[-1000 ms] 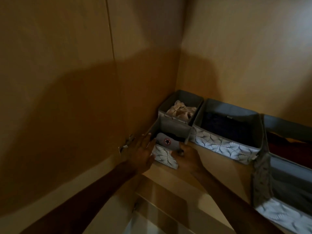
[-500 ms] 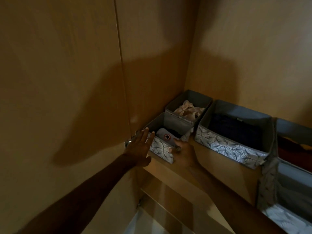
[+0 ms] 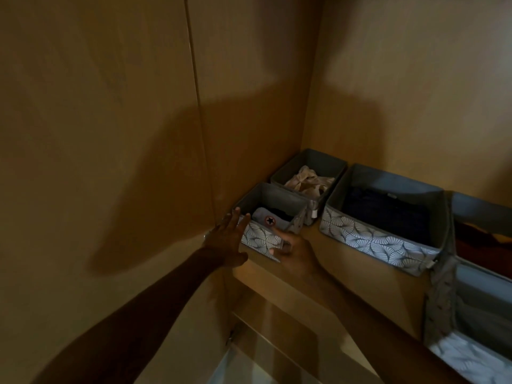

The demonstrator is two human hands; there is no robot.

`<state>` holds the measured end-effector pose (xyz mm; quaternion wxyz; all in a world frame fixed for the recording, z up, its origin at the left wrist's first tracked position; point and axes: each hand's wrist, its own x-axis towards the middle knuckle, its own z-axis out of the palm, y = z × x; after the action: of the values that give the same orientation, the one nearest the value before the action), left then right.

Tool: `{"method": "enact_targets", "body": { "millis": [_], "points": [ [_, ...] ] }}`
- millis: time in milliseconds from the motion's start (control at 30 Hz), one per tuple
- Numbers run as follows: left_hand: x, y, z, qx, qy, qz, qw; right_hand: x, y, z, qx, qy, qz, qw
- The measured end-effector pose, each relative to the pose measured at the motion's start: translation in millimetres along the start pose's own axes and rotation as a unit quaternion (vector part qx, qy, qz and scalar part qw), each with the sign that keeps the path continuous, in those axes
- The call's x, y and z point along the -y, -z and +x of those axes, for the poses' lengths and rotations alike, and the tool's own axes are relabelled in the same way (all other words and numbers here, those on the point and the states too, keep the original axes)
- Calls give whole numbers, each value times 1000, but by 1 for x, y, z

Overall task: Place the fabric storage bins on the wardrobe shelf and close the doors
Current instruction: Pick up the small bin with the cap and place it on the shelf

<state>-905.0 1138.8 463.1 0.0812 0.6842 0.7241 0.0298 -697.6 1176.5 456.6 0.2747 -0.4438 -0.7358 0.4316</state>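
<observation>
The small grey fabric bin with a leaf-patterned front [image 3: 260, 240] sits at the near edge of the wooden wardrobe shelf [image 3: 318, 275], between the two hands. The left hand [image 3: 227, 241] lies flat along its outer side, fingers straight and slightly spread. The right hand [image 3: 296, 253] has bent fingers against the front panel; whether they pinch it, the dim light hides. Just beyond the fingertips inside lies a folded grey cloth with a star badge [image 3: 267, 219]; further beyond stands a second small grey bin [image 3: 288, 173], and right of the right hand a wide leaf-patterned bin [image 3: 374, 241]. An uneven push could skew the soft bin, buckle its wall, or leave it overhanging and fouling the doors.
</observation>
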Motion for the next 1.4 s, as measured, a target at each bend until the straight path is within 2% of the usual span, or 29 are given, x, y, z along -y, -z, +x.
{"method": "enact_targets", "body": {
  "millis": [200, 367, 667, 833, 967, 1033, 1167, 1267, 1400],
  "points": [
    [2, -3, -3, -18, -20, -74, 997, -2, 1, -1, -20, -26, 9, 999],
    [3, -5, 0, -20, -28, -90, 995, -4, 3, -2, -12, -52, 49, 997],
    [10, -7, 12, 15, -31, -146, 989, 0, 6, -6, -27, -23, -9, 999],
    [17, -5, 17, 21, -41, -165, 985, 3, 7, -12, -13, -3, -2, 1000],
    [12, -9, 14, -13, -23, -214, 977, 2, 8, -22, -28, 7, 2, 1000],
    [3, -11, 4, -58, -4, -314, 948, -2, 10, -26, -53, 5, 20, 998],
    [-23, -23, -36, -143, 9, -500, 854, -9, 16, -46, -96, -20, 64, 993],
    [-46, -39, -70, -137, 46, -598, 788, -18, 19, -68, -114, -43, 114, 986],
    [-77, -64, -112, -117, 94, -662, 734, -40, 14, -105, -118, -79, 136, 980]
  ]
}}
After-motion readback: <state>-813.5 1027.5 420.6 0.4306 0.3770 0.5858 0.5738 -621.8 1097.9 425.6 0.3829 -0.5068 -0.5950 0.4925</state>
